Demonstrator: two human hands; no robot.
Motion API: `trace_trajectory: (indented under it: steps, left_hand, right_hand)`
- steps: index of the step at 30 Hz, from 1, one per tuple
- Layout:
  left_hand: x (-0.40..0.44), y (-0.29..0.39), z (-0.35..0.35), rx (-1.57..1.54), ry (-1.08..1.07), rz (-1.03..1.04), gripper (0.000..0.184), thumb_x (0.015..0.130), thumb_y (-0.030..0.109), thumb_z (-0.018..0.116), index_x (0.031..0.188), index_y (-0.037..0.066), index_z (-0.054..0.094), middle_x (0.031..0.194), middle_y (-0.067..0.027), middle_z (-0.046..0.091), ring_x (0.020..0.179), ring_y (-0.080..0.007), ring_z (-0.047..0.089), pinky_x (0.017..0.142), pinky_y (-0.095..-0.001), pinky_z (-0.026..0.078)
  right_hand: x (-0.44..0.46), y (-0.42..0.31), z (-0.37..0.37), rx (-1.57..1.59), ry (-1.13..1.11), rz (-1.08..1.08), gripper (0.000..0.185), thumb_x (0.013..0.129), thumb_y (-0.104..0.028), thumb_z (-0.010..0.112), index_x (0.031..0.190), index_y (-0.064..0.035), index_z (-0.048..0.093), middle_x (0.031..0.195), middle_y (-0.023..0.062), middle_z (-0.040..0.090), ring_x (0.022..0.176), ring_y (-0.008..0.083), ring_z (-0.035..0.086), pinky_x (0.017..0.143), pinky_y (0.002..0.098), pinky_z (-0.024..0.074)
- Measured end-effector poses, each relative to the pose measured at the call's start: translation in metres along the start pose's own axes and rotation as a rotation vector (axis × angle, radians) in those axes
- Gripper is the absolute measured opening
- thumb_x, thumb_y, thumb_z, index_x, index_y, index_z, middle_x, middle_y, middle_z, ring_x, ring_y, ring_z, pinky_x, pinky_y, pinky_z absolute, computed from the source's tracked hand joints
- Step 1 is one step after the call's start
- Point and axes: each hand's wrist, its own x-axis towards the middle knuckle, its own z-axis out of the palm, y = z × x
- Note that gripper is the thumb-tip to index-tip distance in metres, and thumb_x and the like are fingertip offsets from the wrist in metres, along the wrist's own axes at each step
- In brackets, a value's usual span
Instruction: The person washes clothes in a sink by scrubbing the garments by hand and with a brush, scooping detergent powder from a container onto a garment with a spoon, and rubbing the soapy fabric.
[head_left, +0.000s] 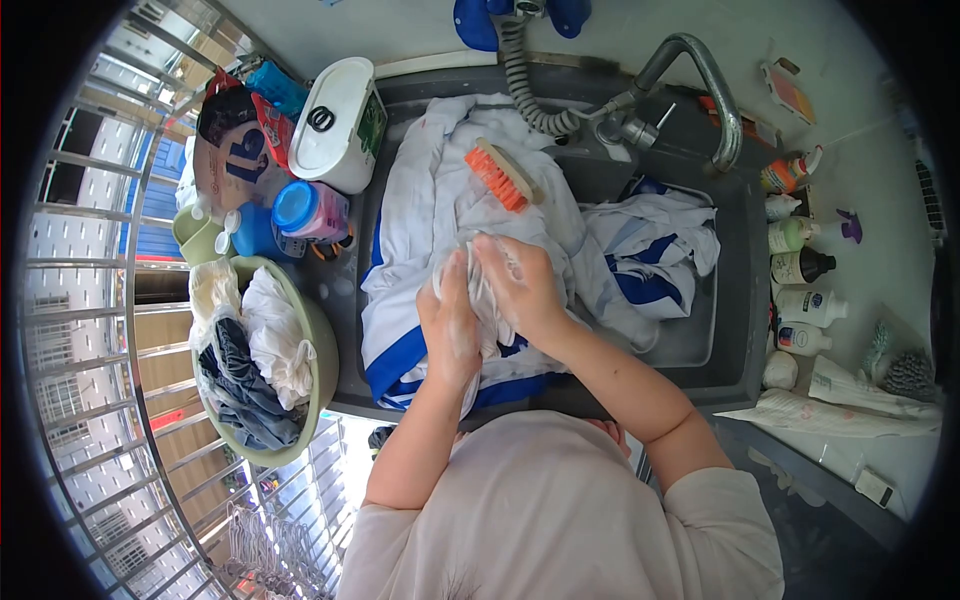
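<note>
My left hand [451, 325] and my right hand [523, 292] are close together over the sink, gripping a bunched, soapy part of a white garment between them. The white-and-blue garment [410, 230] is spread over the left side of the sink, with a blue band along its near edge. Suds cover my fingers and lie on the cloth. Just beyond my hands, a scrub brush [500, 178] with orange bristles and a wooden back rests on the fabric. More white-and-blue cloth [650, 255] is heaped in the basin to the right.
A metal faucet [725, 110] arches over the dark sink [740, 330]. Left stand a white lidded tub [335, 125], a blue-lidded jar [310, 210] and a green basin [322, 370] of clothes, beside metal bars. Several bottles [805, 305] line the right wall.
</note>
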Motion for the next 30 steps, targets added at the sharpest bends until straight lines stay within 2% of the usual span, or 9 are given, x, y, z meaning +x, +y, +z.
trace_trajectory:
  steps: [1, 5, 18, 21, 23, 24, 26, 27, 30]
  left_hand:
    - [-0.001, 0.002, -0.001, -0.037, -0.022, -0.026, 0.03, 0.101, 0.027, 0.049, 0.109, 0.0, 0.059, 0.1, -0.0066, 0.064, 0.087, -0.0117, 0.061, 0.076, -0.027, 0.049]
    - [-0.003, 0.006, -0.001, -0.139, -0.055, -0.017, 0.031, 0.101, 0.026, 0.048, 0.111, -0.001, 0.059, 0.101, -0.0081, 0.064, 0.089, -0.0136, 0.063, 0.078, -0.028, 0.05]
    - [-0.005, 0.018, -0.007, -0.251, -0.058, 0.046, 0.036, 0.101, 0.03, 0.048, 0.111, -0.003, 0.058, 0.103, -0.0115, 0.065, 0.092, -0.0173, 0.064, 0.082, -0.0294, 0.05]
    - [-0.007, 0.023, 0.004, -0.232, 0.029, 0.023, 0.036, 0.101, 0.031, 0.047, 0.107, -0.002, 0.06, 0.097, -0.0097, 0.065, 0.086, -0.0152, 0.063, 0.077, -0.0278, 0.049]
    - [-0.004, 0.012, 0.001, -0.043, 0.104, 0.063, 0.034, 0.101, 0.031, 0.047, 0.096, 0.001, 0.062, 0.085, -0.0042, 0.062, 0.075, -0.0098, 0.056, 0.067, -0.0254, 0.045]
    - [-0.003, 0.005, -0.001, 0.13, 0.124, 0.115, 0.035, 0.101, 0.031, 0.047, 0.089, 0.002, 0.062, 0.078, -0.0009, 0.059, 0.069, -0.0069, 0.05, 0.062, -0.0244, 0.041]
    - [-0.012, -0.008, 0.002, 0.29, 0.079, 0.163, 0.038, 0.102, 0.032, 0.045, 0.084, 0.002, 0.06, 0.076, 0.0028, 0.054, 0.068, -0.0044, 0.043, 0.058, -0.0233, 0.035]
    - [-0.015, -0.01, 0.008, 0.318, 0.073, 0.208, 0.036, 0.102, 0.029, 0.045, 0.083, 0.002, 0.059, 0.074, 0.0033, 0.052, 0.066, -0.0045, 0.041, 0.057, -0.0233, 0.033]
    - [-0.002, -0.002, 0.005, 0.323, 0.076, 0.178, 0.031, 0.101, 0.021, 0.044, 0.084, 0.0, 0.058, 0.071, 0.0024, 0.049, 0.065, -0.0042, 0.04, 0.055, -0.0241, 0.034]
  right_hand:
    - [-0.002, 0.0, -0.001, 0.119, 0.009, 0.028, 0.032, 0.098, -0.023, 0.053, 0.076, -0.0005, 0.056, 0.059, 0.0054, 0.047, 0.052, 0.0139, 0.041, 0.05, 0.0308, 0.036]
    - [-0.01, 0.002, -0.009, 0.321, -0.055, 0.158, 0.038, 0.101, -0.029, 0.05, 0.079, 0.0008, 0.056, 0.061, -0.0037, 0.042, 0.06, 0.0048, 0.037, 0.053, 0.0247, 0.0322]
    - [-0.014, -0.01, -0.02, 0.379, -0.053, 0.151, 0.038, 0.101, -0.028, 0.049, 0.072, -0.003, 0.049, 0.065, -0.0078, 0.037, 0.063, 0.003, 0.032, 0.054, 0.0223, 0.0275]
    - [-0.017, -0.009, -0.018, 0.311, -0.055, 0.195, 0.037, 0.1, -0.026, 0.051, 0.071, -0.0034, 0.051, 0.059, -0.0045, 0.04, 0.056, 0.0056, 0.036, 0.051, 0.0257, 0.0309]
    - [-0.022, -0.007, -0.006, 0.04, 0.092, -0.097, 0.033, 0.097, -0.022, 0.054, 0.071, -0.003, 0.055, 0.055, 0.0061, 0.049, 0.048, 0.0165, 0.047, 0.048, 0.0324, 0.037]
    - [-0.02, -0.01, -0.001, 0.039, 0.093, -0.097, 0.033, 0.097, -0.022, 0.054, 0.071, -0.003, 0.055, 0.055, 0.0061, 0.049, 0.048, 0.0165, 0.047, 0.048, 0.0324, 0.037]
    - [-0.019, -0.016, 0.009, -0.212, 0.102, -0.27, 0.027, 0.093, -0.019, 0.057, 0.072, -0.003, 0.058, 0.061, 0.0173, 0.055, 0.053, 0.0318, 0.056, 0.049, 0.0394, 0.0421]
    - [-0.006, -0.011, 0.009, -0.167, 0.112, -0.211, 0.025, 0.092, -0.014, 0.059, 0.072, -0.0003, 0.055, 0.056, 0.0168, 0.047, 0.046, 0.0288, 0.042, 0.046, 0.037, 0.0357]
    - [0.005, -0.005, 0.011, -0.102, 0.09, -0.09, 0.021, 0.092, -0.014, 0.059, 0.076, -0.0003, 0.059, 0.057, 0.0162, 0.05, 0.048, 0.0289, 0.05, 0.047, 0.0372, 0.0376]
